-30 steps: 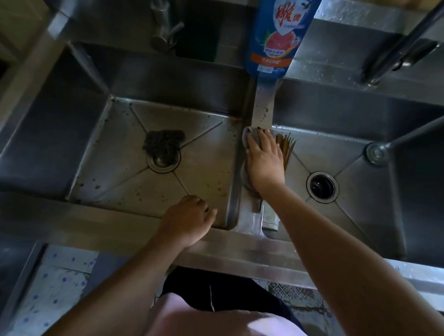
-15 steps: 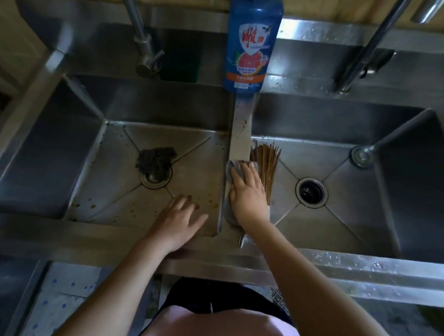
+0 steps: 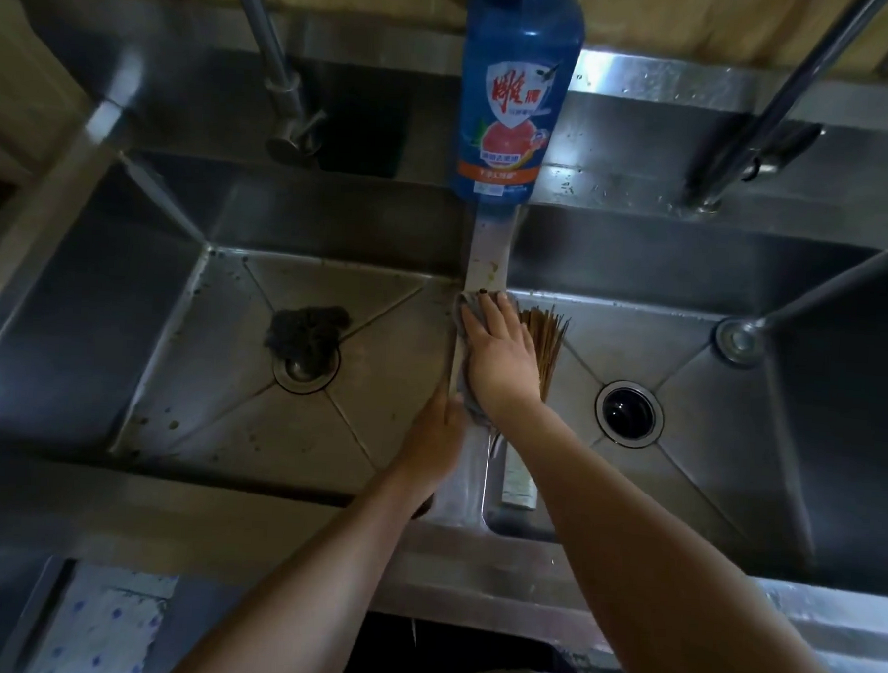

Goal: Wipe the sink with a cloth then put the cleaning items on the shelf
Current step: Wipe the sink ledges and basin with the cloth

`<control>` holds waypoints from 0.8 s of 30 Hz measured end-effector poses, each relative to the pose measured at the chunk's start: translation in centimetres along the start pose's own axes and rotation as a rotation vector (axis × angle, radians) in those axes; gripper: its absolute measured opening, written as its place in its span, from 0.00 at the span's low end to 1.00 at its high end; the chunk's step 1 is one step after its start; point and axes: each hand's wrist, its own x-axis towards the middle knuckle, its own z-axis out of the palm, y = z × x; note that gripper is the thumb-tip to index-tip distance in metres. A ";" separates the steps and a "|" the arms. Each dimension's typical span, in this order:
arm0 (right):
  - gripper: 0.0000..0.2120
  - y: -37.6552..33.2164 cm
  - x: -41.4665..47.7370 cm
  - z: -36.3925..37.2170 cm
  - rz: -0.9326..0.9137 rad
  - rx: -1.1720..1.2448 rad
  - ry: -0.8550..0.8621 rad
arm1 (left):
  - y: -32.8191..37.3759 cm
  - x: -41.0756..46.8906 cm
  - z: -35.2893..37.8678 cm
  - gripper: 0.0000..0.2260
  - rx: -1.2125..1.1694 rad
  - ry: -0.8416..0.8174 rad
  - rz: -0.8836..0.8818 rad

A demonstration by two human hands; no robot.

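Note:
A steel double sink fills the view. My right hand presses flat, fingers straight, on a grey cloth that lies along the divider between the two basins. My left hand rests against the divider's left side, its fingertips at the cloth's lower end; whether they pinch the cloth is unclear. A blue detergent bottle stands on the back ledge above the divider. A dark scouring pad sits over the left drain. A bamboo brush lies in the right basin beside my right hand.
A tap hangs over the left basin and another tap over the right. The right basin has an open drain and a round fitting near its far right corner. The left basin floor is stained.
My right hand slid the cloth towards me along the divider, then away again. My left hand moved from the front rim to the divider's left side, beside the cloth.

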 end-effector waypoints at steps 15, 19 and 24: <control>0.26 1.0 9.6 -2.1 -0.008 -0.004 0.047 | 0.1 3.3 1.4 0.20 0.442 0.234 -0.116; 0.24 1.4 11.4 -2.3 -0.012 -0.002 0.074 | 0.1 3.4 1.3 0.21 0.536 0.237 -0.132; 0.24 1.6 12.0 -2.1 -0.012 0.021 0.088 | 0.2 3.2 1.4 0.25 0.582 0.247 -0.124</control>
